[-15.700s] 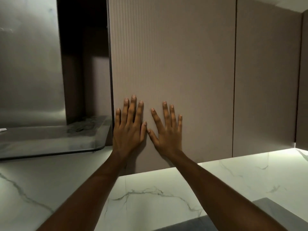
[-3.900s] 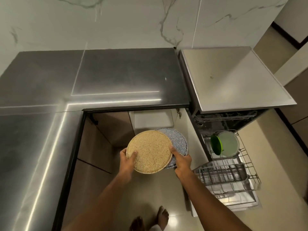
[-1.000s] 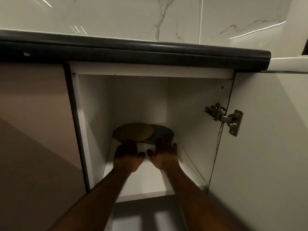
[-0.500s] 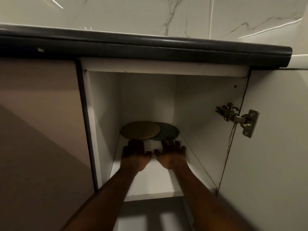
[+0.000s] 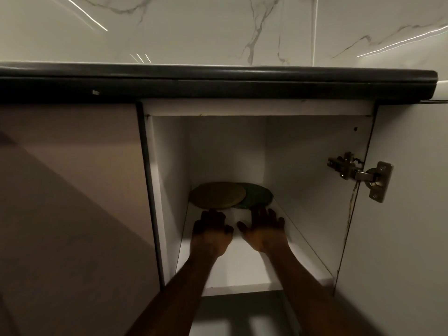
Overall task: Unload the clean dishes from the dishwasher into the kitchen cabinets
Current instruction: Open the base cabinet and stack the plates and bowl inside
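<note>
Two round plates lie flat at the back of the open lower cabinet [image 5: 169, 190]: a tan plate [image 5: 217, 195] overlapping a grey speckled plate [image 5: 260, 196] to its right. My left hand [image 5: 210, 235] rests palm down on the white shelf just in front of the tan plate, fingers spread, holding nothing. My right hand [image 5: 264, 232] lies beside it in front of the grey plate, also spread and empty. Neither hand grips a plate. The dishwasher is out of view.
The cabinet door [image 5: 400, 238] stands open on the right, hung on a metal hinge [image 5: 358, 174]. A dark countertop edge [image 5: 218, 83] runs above the opening, with a marble wall behind. A closed brown cabinet front [image 5: 72, 190] fills the left.
Both hands let go of the two plates and drew back a little toward me along the shelf. The plates stay flat at the back.
</note>
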Demonstrator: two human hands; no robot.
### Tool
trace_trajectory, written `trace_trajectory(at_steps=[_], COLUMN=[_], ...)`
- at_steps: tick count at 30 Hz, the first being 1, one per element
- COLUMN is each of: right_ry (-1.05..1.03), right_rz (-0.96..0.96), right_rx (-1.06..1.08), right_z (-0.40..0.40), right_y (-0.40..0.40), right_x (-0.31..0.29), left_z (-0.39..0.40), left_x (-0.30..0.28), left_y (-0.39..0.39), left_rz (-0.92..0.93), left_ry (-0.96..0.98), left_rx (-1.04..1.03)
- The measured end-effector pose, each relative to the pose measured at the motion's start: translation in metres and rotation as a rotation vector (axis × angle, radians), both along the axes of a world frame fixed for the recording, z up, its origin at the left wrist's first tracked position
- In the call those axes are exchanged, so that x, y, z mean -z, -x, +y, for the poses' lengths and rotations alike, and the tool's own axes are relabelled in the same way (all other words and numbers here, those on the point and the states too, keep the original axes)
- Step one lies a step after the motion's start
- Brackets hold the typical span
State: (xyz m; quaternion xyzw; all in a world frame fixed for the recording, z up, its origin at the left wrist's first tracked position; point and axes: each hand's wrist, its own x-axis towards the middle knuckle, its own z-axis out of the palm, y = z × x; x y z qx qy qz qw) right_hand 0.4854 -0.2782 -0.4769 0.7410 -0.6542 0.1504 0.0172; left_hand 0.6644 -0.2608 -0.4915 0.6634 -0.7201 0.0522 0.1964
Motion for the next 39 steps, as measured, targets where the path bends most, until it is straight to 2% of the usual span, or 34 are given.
trace_trajectory(at_steps=[3,8,12,14,16,19,25,29,33,37,39], right_ry=[0.085,0.108,-0.075,-0.170,-0.172,-0.079,0.103,0.221,0.085,-0.169,-0.168], right_rz=[0.078,0.091,0.032,0.058,0.047,0.040,0.028,0.037,-0.051,0.052,0.055], right_rx=[0.017,-0.037,-0.119,-0.133,-0.134,-0.123,-0.074,-0.071,-0.146,-0.086,-0.068], right_z=[0.006,0.014,0.044,0.058,0.065,0.068,0.080,0.094,0.104,0.132,0.157], right_y=[-0.001,0.002,0.015,0.020,0.020,0.018,0.019,0.021,0.021,0.017,0.016], right_x=[0.000,0.004,0.002,0.004,0.003,0.002,-0.005,-0.008,-0.003,-0.021,-0.048], left_z=[0.002,-0.007,-0.003,0.004,0.011,0.028,0.096,0.104,0.100,0.116,0.131], left_x=[-0.003,-0.012,-0.014,-0.017,-0.019,-0.019,-0.003,-0.002,0.002,-0.030,-0.065], left_y=[0.004,0.004,0.018,0.023,0.021,0.013,0.024,0.025,0.025,0.027,0.031], left_rz=[-0.150,-0.069,-0.117,-0.102,-0.119,-0.103,0.019,0.042,0.024,-0.080,-0.114], left_ry=[0.056,-0.019,-0.051,0.004,0.039,-0.079,-0.176,-0.111,-0.051,-0.265,-0.242], left_rx=[-0.009,-0.054,-0.106,-0.132,-0.118,-0.059,0.027,0.025,0.021,0.012,0.030])
